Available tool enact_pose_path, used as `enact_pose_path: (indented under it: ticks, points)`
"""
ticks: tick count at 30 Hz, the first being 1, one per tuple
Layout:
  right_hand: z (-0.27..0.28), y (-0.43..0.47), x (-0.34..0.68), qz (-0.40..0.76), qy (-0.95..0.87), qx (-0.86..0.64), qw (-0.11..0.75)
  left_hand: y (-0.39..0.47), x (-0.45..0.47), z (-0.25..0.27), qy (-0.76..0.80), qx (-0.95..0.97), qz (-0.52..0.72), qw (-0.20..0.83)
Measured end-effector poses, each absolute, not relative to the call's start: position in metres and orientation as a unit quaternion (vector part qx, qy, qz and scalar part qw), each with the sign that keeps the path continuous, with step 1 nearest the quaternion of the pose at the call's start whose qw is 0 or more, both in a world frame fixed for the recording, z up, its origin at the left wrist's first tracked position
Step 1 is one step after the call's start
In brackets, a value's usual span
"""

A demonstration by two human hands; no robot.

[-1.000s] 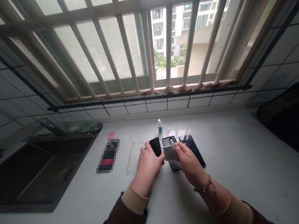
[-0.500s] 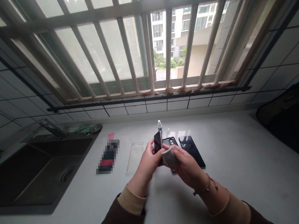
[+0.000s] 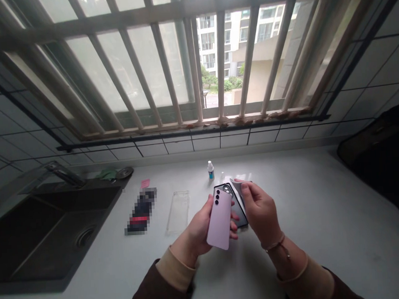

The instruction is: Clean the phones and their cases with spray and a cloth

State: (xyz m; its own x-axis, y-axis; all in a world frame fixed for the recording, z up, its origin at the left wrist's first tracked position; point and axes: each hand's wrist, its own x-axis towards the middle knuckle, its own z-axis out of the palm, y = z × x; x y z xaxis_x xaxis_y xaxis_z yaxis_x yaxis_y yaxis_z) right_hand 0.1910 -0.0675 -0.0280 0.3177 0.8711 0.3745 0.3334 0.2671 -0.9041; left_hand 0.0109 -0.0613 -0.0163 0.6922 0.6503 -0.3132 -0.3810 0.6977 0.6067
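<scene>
Turned over since half a second ago, from edge-on with the dark screen showing to back facing up: slim pale-pink phone with three round black lenses point(image 3: 219, 222). Shifted to the right as well: right hand point(image 3: 261, 206) with a small piece of thin grey cloth point(image 3: 237, 181), now clear of the phone after being close against it.

Left hand point(image 3: 199, 230) clamped around the phone, thumb along one long edge and fingertips showing past the other, holding it tilted above the smooth white countertop point(image 3: 316, 214), lenses toward the far end. Right hand pinching the cloth between thumb and fingers, apart from the left hand; cord bracelet point(image 3: 274, 243) on that wrist.

Lying just beyond the phone and partly hidden by it: black phone case with a camera cutout point(image 3: 239, 213). To the left, near the left hand: clear plastic phone case point(image 3: 178, 212), flat. Farther left: long dark item with a red band point(image 3: 140, 210), pixelated, impossible to read; pink paper slip point(image 3: 145, 183) just past it. Standing upright toward the wall: small white bottle with a blue label point(image 3: 210, 172), tiny whitish piece point(image 3: 222, 175) just beside it. At far left: dark rectangular sink point(image 3: 36, 286) with a metal faucet point(image 3: 66, 175).
</scene>
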Motion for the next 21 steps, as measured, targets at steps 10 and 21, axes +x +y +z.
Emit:
enact_pose_path:
  ticks: [10,21]
  points:
    - [-0.032,-0.074,0.178,0.124,-0.739,-0.435,0.499,-0.068,0.022,-0.026,0.343,0.265,0.298,0.851]
    - [-0.017,-0.088,0.167,0.233,-0.838,-0.267,0.414,-0.047,0.012,-0.025,0.357,0.115,0.434,0.819]
